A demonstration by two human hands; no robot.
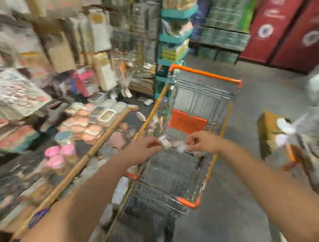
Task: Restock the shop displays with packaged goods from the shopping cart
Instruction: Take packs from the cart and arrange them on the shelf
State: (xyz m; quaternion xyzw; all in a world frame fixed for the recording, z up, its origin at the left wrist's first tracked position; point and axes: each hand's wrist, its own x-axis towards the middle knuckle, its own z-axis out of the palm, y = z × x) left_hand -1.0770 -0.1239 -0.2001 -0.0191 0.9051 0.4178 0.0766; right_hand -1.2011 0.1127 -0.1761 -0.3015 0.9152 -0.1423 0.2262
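Note:
A wire shopping cart (192, 96) with orange trim and an orange handle stands in the aisle ahead of me. Both my arms reach over its basket. My left hand (144, 149) and my right hand (203, 142) are close together above the cart, each pinching a small clear packet (169, 143) with a white label. The frame is blurred, so I cannot tell whether it is one packet or two. The cart's basket looks mostly bare below my hands.
A low display (83, 123) of packaged goods with a wooden edge rail runs along my left. Hanging packets fill the wall above it. A teal rack (174, 37) stands behind the cart. Red panels (291, 31) are at the back right; a cardboard box (268, 127) sits at right.

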